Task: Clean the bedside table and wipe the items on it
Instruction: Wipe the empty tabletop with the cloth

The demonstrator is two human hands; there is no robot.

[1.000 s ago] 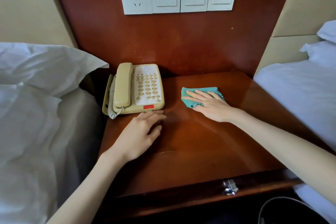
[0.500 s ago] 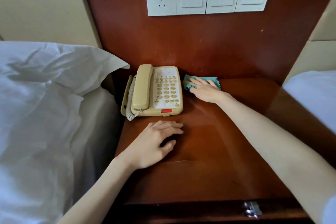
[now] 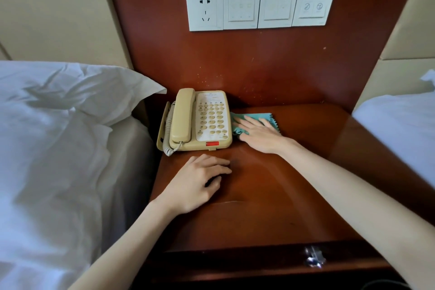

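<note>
Teal cloth (image 3: 270,118) flat on the bedside table (image 3: 294,195), hard against the right side of the cream telephone (image 3: 211,122) — a second ago well clear of it to the right, half a second ago up by its back corner, now a little further forward along its flank; pinned under the right hand (image 3: 261,135), palm down, fingers straight and spread, zigzag edge showing to the right of them; left hand (image 3: 200,183) unmoved just in front of the telephone, resting on the wood, fingers loosely bent, holding nothing; handset (image 3: 182,115) in its cradle, coiled cord down the left side; drawer front below the table edge closed — metal pull (image 3: 314,259) blurred, inside hidden; white switch panel (image 3: 259,7) on the wooden back board; white pillow (image 3: 82,92) to the left, second bed (image 3: 400,129) to the right.
</note>
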